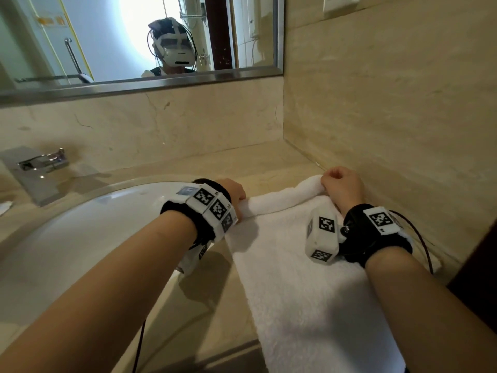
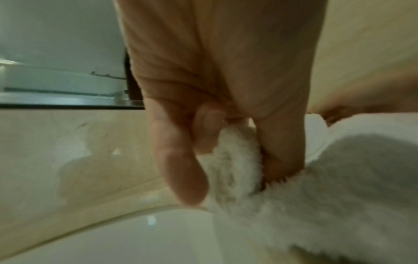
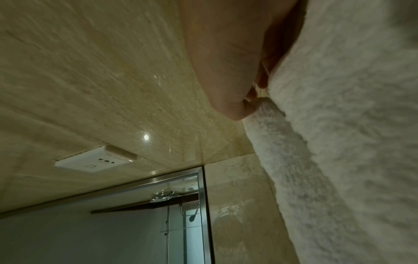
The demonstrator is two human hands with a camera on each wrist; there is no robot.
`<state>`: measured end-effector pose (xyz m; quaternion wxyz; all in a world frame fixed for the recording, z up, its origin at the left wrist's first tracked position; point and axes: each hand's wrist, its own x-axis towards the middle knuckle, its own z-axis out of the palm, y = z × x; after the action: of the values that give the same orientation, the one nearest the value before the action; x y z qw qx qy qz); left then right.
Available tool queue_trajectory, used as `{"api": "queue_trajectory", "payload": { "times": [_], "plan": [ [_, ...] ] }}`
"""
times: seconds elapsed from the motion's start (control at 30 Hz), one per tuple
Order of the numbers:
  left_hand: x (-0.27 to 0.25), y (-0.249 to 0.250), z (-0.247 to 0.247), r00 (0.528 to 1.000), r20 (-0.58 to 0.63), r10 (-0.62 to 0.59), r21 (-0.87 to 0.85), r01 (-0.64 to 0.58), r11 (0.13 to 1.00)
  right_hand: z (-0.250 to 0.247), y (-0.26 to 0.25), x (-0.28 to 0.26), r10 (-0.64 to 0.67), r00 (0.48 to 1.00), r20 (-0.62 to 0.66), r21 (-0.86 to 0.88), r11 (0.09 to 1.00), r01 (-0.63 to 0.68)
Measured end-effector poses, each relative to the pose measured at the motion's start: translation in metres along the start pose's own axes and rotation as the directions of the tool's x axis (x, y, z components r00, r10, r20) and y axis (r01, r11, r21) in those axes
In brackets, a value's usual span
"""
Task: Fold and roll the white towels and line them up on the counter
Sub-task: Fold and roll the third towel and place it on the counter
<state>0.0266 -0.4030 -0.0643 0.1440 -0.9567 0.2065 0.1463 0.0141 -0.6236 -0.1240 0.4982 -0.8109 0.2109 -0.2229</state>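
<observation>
A white towel [image 1: 304,286] lies folded into a long strip on the beige counter [image 1: 215,305], running from the front edge toward the back wall. Its far end is rolled into a thin roll [image 1: 282,199]. My left hand [image 1: 234,193] grips the roll's left end; in the left wrist view the thumb and fingers [image 2: 178,160] curl round the roll's end [image 2: 235,164]. My right hand [image 1: 341,188] grips the right end, fingers curled over it. In the right wrist view the right hand [image 3: 226,80] presses against the roll [image 3: 282,142], which fills the right side.
A white sink basin [image 1: 80,238] sits left of the towel, with a chrome faucet [image 1: 35,170] behind it. A marble side wall [image 1: 390,117] stands just right of the towel. A mirror [image 1: 121,36] hangs above the back wall, and a wall socket [image 3: 97,160] is on the side wall.
</observation>
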Motion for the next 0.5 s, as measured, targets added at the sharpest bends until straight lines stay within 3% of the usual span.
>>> {"api": "queue_trajectory", "payload": {
  "times": [0.1, 0.17, 0.23, 0.27, 0.4, 0.5],
  "plan": [
    [-0.001, 0.009, -0.002, 1.000, -0.022, -0.008, 0.088, 0.010, 0.996, -0.002, -0.019, -0.004, -0.214, 0.962, 0.169, 0.043, 0.977, 0.210],
    [-0.001, 0.012, -0.001, 0.999, -0.052, -0.014, 0.111, 0.020, 0.994, -0.004, -0.039, -0.011, -0.327, 0.843, 0.428, -0.051, 0.922, 0.384],
    [-0.001, 0.011, 0.002, 0.998, -0.064, -0.018, 0.101, 0.024, 0.995, -0.003, -0.055, -0.014, -0.292, 0.705, 0.646, -0.234, 0.804, 0.547],
    [-0.001, 0.009, 0.003, 0.998, -0.063, -0.025, 0.094, 0.031, 0.995, -0.002, -0.061, -0.016, -0.252, 0.663, 0.705, -0.296, 0.745, 0.598],
    [-0.005, -0.005, 0.008, 1.000, -0.005, 0.020, 0.007, -0.020, 1.000, -0.001, -0.074, -0.021, -0.168, 0.585, 0.793, -0.406, 0.570, 0.715],
    [-0.015, -0.019, 0.004, 0.998, -0.039, 0.046, -0.169, -0.052, 0.984, 0.001, -0.076, -0.023, -0.153, 0.565, 0.811, -0.424, 0.512, 0.747]
  ]
}}
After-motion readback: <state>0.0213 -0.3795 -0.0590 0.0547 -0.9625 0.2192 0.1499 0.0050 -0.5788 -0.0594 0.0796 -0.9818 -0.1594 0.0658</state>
